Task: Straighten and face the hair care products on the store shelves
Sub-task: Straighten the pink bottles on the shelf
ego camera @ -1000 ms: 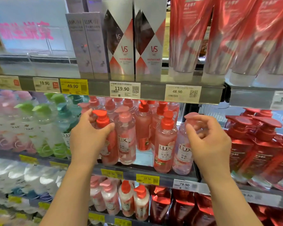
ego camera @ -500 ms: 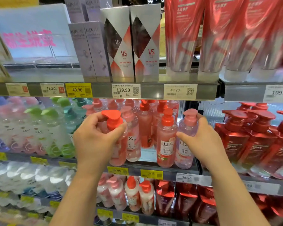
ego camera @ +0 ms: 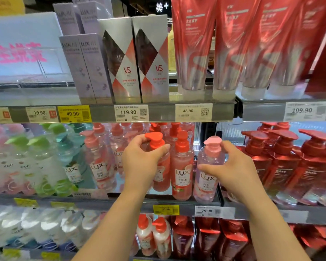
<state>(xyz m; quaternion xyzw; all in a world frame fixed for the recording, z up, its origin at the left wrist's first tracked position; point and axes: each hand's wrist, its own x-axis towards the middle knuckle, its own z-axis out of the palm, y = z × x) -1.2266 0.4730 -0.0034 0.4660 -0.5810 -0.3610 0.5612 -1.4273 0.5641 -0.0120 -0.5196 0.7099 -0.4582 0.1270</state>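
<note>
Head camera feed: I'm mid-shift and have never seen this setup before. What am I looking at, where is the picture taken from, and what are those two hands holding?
There is no machine here. A person wears one wide-angle camera on the head, looking forward and down, so both bare arms reach in from the bottom of the picture.

They face store shelves. The middle shelf carries rows of LUX pump bottles. The left hand has its grip round a bottle with an orange-red pump, fingers curled about its neck. The right hand holds a pale lilac bottle with a pink pump, fingers behind the neck and thumb across the front. Between them a pink bottle stands untouched, label forward.

Above stand VS boxes and red tubes; to the right, dark red pump bottles. Price tags line the shelf edges.
</note>
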